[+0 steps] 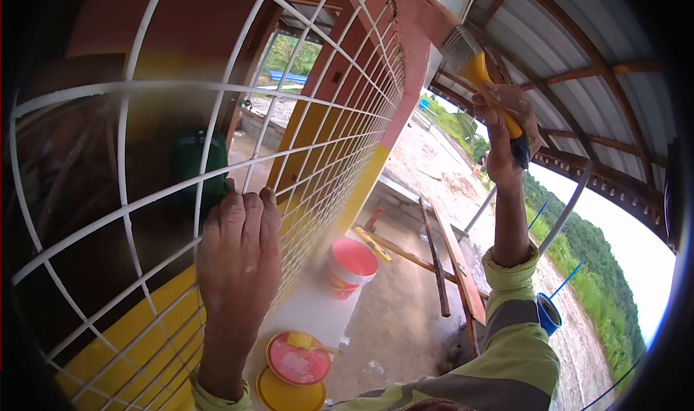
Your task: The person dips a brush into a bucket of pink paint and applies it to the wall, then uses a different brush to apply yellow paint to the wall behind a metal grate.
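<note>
My right hand (506, 118) is raised at the upper right, its fingers wrapped round the handle of a wide paintbrush (477, 71). The brush has a yellow handle with a dark end, and its head reaches up against the pink top of the wall (416, 42). Fingers hooked over a bar, my left hand (242, 245) grips the white metal grille (163, 194) at the left. Below, a white bucket (354, 260) shows pink inside. Nearer to me, a pink-smeared lid (289, 364) with a yellow-headed brush (302, 341) overlaps a yellow lid (282, 396).
A yellow level (372, 244) and wooden planks (463, 266) lie beyond the bucket. A blue bucket (548, 315) stands at the right. Metal posts (567, 208) hold up a corrugated roof (578, 42). Behind the grille is a dark green object (199, 161).
</note>
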A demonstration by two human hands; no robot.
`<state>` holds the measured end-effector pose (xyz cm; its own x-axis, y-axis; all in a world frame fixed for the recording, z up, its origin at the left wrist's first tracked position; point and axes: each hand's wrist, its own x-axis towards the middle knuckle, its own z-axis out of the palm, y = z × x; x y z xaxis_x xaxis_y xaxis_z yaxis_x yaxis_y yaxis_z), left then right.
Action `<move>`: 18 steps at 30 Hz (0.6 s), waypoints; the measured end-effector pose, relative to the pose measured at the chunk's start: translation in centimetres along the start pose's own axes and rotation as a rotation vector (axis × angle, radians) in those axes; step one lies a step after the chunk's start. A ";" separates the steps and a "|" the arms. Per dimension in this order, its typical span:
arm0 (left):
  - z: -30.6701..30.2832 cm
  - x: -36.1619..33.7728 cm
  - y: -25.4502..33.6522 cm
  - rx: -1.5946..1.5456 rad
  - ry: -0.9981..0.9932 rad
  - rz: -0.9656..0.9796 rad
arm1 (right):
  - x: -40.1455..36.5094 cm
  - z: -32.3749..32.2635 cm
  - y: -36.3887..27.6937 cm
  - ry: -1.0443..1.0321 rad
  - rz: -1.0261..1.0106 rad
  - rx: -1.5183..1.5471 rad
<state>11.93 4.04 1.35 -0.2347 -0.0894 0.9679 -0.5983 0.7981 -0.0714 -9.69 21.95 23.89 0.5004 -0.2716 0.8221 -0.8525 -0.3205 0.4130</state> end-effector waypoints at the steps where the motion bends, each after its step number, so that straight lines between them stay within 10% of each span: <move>1: -0.1 0.0 0.1 -0.014 -0.029 -0.009 | -0.4 -0.1 0.3 0.016 0.061 -0.024; 18: -0.4 0.1 0.1 -0.048 -0.072 -0.032 | 1.3 1.0 -1.9 -0.058 -0.210 -0.130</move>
<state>12.15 4.31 1.57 -0.2718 -0.1563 0.9496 -0.5689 0.8220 -0.0276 -7.33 21.34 23.78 0.6730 -0.2648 0.6906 -0.7396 -0.2566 0.6223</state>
